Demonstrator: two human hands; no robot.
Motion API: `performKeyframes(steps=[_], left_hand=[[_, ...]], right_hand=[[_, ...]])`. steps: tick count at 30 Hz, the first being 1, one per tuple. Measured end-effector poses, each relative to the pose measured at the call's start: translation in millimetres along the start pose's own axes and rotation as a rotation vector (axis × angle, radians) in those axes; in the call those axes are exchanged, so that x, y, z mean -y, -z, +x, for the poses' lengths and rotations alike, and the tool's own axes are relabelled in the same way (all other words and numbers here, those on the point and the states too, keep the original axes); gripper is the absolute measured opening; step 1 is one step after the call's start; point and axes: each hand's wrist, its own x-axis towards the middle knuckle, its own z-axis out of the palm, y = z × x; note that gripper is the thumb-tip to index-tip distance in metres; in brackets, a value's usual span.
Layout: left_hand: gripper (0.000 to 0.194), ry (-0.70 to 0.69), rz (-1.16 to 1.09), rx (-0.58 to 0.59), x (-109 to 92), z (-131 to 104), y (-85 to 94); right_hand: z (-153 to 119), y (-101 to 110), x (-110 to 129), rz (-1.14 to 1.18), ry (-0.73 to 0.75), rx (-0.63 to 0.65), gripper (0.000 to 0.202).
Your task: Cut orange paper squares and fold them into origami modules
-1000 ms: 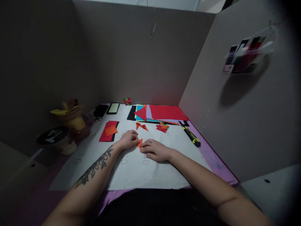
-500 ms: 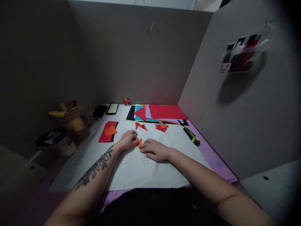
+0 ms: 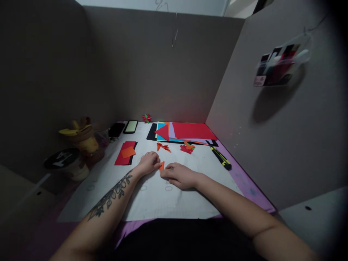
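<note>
A small piece of orange paper (image 3: pixel 162 166) lies on the white sheet (image 3: pixel 174 206) between my hands. My left hand (image 3: pixel 149 162) is closed at its left edge, fingers bent and fingertips on the paper. My right hand (image 3: pixel 181 175) holds the lower right side, its fingertips pressed together on the paper. Just beyond are folded orange paper pieces (image 3: pixel 164 147). To their right sits a small pile of red, orange and green paper pieces (image 3: pixel 187 148). An orange square (image 3: pixel 128 152) rests on red paper (image 3: pixel 121 158) to the left.
Coloured paper sheets (image 3: pixel 193 131) with a red triangle on top lie at the back. A yellow and black utility knife (image 3: pixel 221 158) lies at right. A phone (image 3: pixel 131 127), a red and green paper star (image 3: pixel 146 118), a lidded tub (image 3: pixel 67 165) and a pot (image 3: pixel 84 137) stand around the edges.
The fingers of my right hand have shifted slightly down and left along the orange paper, so more of it shows. My left hand stays nearly in place. The camera view tilts up a little.
</note>
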Motion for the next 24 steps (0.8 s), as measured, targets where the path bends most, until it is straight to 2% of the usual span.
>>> performKeyframes(steps=[5,7,16,20,22,24], left_hand=[[0.050,0.016,-0.054,0.001,2.8,-5.0,-0.7],[0.056,0.021,-0.065,0.005,3.9,-5.2,-0.7],[0.039,0.017,-0.068,-0.063,16.5,2.6,-1.4],[0.031,0.083,-0.063,-0.196,10.9,-2.4,-3.3],[0.037,0.047,-0.048,-0.232,5.5,-5.3,-4.4],[0.050,-0.016,-0.023,-0.180,0.7,-6.7,-5.5]], right_hand=[[0.6,1.2,3.6,-0.055,-0.027,0.018,0.034],[0.7,1.3,3.9,-0.056,-0.024,0.016,0.032],[-0.3,0.0,3.5,0.018,-0.046,-0.001,0.031],[0.6,1.1,2.8,0.003,-0.050,0.008,0.036],[1.1,2.1,2.5,0.000,-0.043,0.019,0.038],[1.2,2.4,2.1,0.006,-0.041,0.025,0.039]])
